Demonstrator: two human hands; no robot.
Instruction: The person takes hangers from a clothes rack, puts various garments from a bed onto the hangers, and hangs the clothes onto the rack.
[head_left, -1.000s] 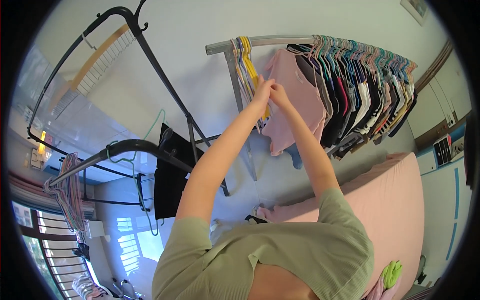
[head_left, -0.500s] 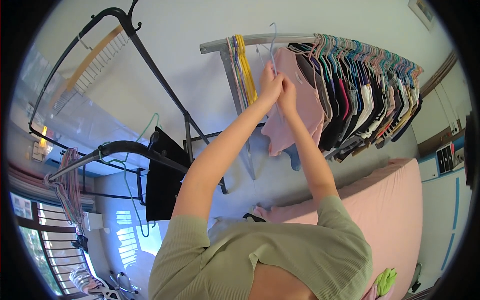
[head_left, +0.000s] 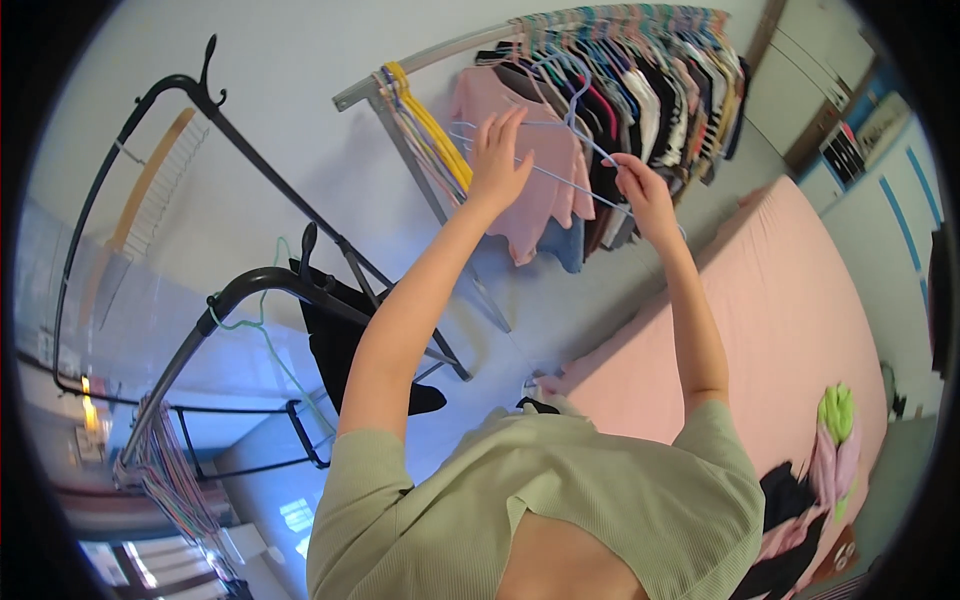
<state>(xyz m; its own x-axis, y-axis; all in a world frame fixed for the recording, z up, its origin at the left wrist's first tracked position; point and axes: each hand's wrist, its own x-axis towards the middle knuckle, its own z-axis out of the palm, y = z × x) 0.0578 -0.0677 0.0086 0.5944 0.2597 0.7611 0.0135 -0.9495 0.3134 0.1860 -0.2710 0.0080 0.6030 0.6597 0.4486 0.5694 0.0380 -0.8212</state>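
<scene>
A light-blue clothes hanger (head_left: 572,179) is held up in front of me, its hook on top and no garment on it. My right hand (head_left: 648,200) pinches its right shoulder between thumb and fingers. At the hanger's left part, my left hand (head_left: 500,165) has its fingers stretched out and the thumb apart; whether it touches the wire is unclear. Just behind the hanger, a pink top (head_left: 500,95) hangs at the left end of the row of clothes (head_left: 640,95) on a metal rail (head_left: 440,54).
Yellow hangers (head_left: 425,115) hang near the rail's left end. To my left stands a black rack (head_left: 270,165) with a wooden multi-clip hanger (head_left: 150,180), a green hanger (head_left: 268,340) and black clothing (head_left: 335,330). A pink-covered bed (head_left: 770,310) lies to the right, clothes on it (head_left: 790,500).
My hands have come apart, the right moving right along the hanger and the left moving left with its fingers opened. The view has turned, so the rail sits higher and further left.
</scene>
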